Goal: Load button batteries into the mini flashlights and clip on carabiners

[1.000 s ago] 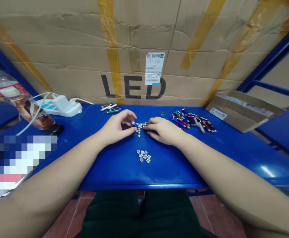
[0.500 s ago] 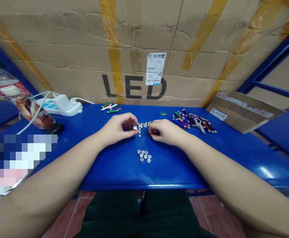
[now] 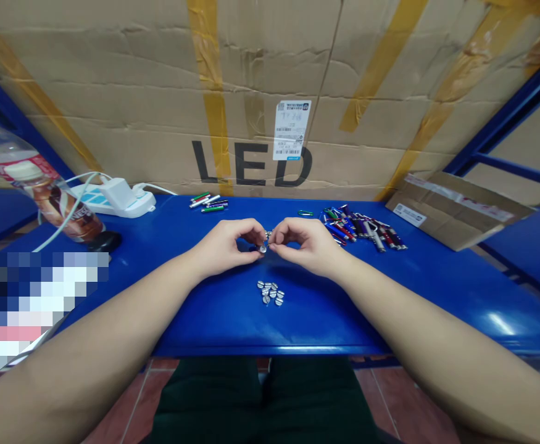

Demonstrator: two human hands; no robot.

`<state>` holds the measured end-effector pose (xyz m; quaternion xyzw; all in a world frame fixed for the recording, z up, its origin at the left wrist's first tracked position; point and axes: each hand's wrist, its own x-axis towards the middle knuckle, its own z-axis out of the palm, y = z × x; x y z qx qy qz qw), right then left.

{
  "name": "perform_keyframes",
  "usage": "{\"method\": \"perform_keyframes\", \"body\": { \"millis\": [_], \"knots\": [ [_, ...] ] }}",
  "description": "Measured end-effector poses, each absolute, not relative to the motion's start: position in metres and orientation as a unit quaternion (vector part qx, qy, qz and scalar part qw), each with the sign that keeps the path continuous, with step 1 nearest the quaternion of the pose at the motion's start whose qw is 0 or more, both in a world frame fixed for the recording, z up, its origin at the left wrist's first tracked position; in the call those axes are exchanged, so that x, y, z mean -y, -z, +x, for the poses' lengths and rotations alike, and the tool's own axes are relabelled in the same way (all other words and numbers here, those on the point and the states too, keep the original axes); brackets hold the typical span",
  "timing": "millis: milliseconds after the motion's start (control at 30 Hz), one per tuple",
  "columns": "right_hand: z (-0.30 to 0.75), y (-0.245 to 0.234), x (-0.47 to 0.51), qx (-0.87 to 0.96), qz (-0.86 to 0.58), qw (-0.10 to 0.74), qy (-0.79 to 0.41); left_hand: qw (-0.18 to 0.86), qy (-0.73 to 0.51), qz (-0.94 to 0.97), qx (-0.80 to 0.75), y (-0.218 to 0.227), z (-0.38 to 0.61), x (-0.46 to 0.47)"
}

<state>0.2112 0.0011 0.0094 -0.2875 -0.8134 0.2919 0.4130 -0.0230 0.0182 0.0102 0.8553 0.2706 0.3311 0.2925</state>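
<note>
My left hand (image 3: 235, 248) is closed around a small flashlight tube (image 3: 263, 249), its round silver end turned toward me and most of its body hidden by the fingers. Thumb and forefinger of my right hand (image 3: 304, 245) are pinched together right beside that end; whatever is between them is too small to make out. Just behind the fingertips, a few small silver button cells (image 3: 268, 235) show, the others covered by my hands. Nearer to me on the blue table (image 3: 214, 320) lies a loose group of round silver caps (image 3: 273, 294) with grooved faces.
Colourful small flashlights (image 3: 366, 228) are heaped at right, near a green carabiner (image 3: 305, 213). Several more tubes (image 3: 211, 202) lie back left. A power strip (image 3: 133, 206) and bottle (image 3: 61, 197) stand left, a small carton (image 3: 455, 209) right. A large cardboard box (image 3: 158, 92) walls the back.
My right hand has come left from the button cells to the tube's end. My left hand has shifted slightly right and toward me with the flashlight tube, so both hands now meet.
</note>
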Motion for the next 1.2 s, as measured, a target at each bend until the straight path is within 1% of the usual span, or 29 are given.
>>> {"method": "perform_keyframes", "body": {
  "millis": [233,333,600,767,933,1100,1200],
  "knots": [
    [0.21,-0.007,-0.001,0.795,-0.29,0.413,-0.338,0.27,-0.335,0.86,-0.275,-0.011,-0.023,-0.016],
    [0.21,-0.006,-0.002,0.796,-0.291,0.41,-0.339,0.266,-0.339,0.86,-0.275,-0.012,-0.022,-0.015],
    [0.211,-0.007,-0.002,0.816,-0.283,0.399,-0.308,0.275,-0.344,0.856,-0.27,-0.013,-0.021,-0.015],
    [0.214,-0.011,-0.001,0.849,-0.257,0.377,-0.266,0.332,-0.367,0.827,-0.268,-0.013,-0.019,-0.011],
    [0.217,-0.014,0.001,0.844,-0.251,0.387,-0.274,0.367,-0.371,0.813,-0.258,-0.014,-0.016,-0.002],
    [0.22,-0.015,0.001,0.871,-0.217,0.394,-0.195,0.378,-0.369,0.805,-0.27,-0.011,-0.012,0.0],
    [0.221,-0.014,0.001,0.877,-0.213,0.386,-0.189,0.378,-0.358,0.808,-0.274,-0.009,-0.01,0.0]
  ]
}}
